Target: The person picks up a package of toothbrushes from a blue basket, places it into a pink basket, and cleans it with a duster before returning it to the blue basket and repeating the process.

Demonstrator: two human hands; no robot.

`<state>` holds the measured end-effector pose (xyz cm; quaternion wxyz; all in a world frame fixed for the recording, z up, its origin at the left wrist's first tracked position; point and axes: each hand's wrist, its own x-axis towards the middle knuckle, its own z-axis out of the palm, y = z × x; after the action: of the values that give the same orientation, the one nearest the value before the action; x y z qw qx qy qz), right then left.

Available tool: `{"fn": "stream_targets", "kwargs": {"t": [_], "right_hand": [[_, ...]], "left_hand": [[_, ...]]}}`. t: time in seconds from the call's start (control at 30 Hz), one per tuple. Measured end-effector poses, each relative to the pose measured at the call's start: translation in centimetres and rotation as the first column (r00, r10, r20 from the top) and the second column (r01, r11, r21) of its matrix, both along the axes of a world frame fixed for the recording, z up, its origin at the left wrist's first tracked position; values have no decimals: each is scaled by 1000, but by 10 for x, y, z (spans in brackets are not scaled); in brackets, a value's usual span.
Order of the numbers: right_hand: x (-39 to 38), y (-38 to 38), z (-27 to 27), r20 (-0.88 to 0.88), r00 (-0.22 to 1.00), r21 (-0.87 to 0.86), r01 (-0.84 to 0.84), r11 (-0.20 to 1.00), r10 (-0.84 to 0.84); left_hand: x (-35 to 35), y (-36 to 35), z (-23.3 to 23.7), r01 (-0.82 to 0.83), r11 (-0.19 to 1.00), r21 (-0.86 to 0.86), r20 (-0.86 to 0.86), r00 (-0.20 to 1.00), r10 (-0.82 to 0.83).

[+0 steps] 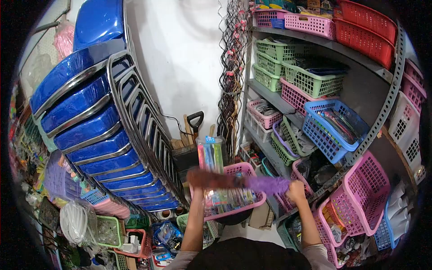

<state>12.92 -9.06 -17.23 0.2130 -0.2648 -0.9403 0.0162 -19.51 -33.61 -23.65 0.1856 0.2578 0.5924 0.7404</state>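
Note:
A long brown and purple thing (265, 183), smeared by motion, stretches level between my two hands above a pink basket (258, 201). My left hand (195, 180) is closed at its brown end, though blur hides the fingers in part. At the purple end, my right hand (295, 191) is closed around it. What kind of thing it is I cannot make out. Behind it, a clear pack of bright, slim items (210, 153) stands upright. More packaged colourful items (220, 198) lie in the basket, partly hidden by the long thing.
Stacked blue chairs (96, 135) rise on the left. Metal shelves on the right carry green baskets (312, 78), a blue basket (335, 128) and red baskets (366, 38). Pink baskets (364, 195) stand near my right arm. Wavy dark strands (229, 90) hang by the white wall.

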Motion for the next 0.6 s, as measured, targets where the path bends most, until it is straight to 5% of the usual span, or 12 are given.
{"fn": "stream_targets", "kwargs": {"t": [0.03,0.07,0.17,0.2,0.23,0.3,0.33,0.37,0.43,0.5,0.57,0.6], "right_hand": [[-1,5,-5,29,996,23,79,997,-80],[-3,4,-5,29,996,24,80,997,-81],[-9,1,-6,-178,976,6,131,991,-128],[-7,4,-7,-119,990,17,82,997,-79],[-5,6,-7,-60,998,25,30,999,-29],[2,3,4,23,1000,27,-7,1000,6],[4,2,9,104,994,25,-42,999,39],[3,3,10,105,994,27,-42,999,39],[1,2,9,6,999,95,53,994,-54],[-3,8,1,-55,993,84,106,991,-102],[-3,8,1,-119,982,73,156,985,-146],[1,6,3,-48,998,78,55,995,-52]], "left_hand": [[12,-5,31,52,933,356,542,802,-251],[14,-5,37,25,916,400,567,779,-269],[33,-5,57,-50,879,475,582,767,-271],[27,-6,48,99,746,658,475,715,-513],[10,0,9,99,746,659,474,716,-513],[-23,17,-76,109,513,852,149,888,-436],[-6,12,-47,-62,830,554,193,980,-55],[5,7,-16,-63,829,555,193,980,-55],[17,1,25,-82,800,594,571,744,-347],[13,-4,25,48,750,660,537,668,-515],[12,-5,30,175,578,797,409,549,-729],[12,-3,18,58,594,802,448,599,-664]]}}
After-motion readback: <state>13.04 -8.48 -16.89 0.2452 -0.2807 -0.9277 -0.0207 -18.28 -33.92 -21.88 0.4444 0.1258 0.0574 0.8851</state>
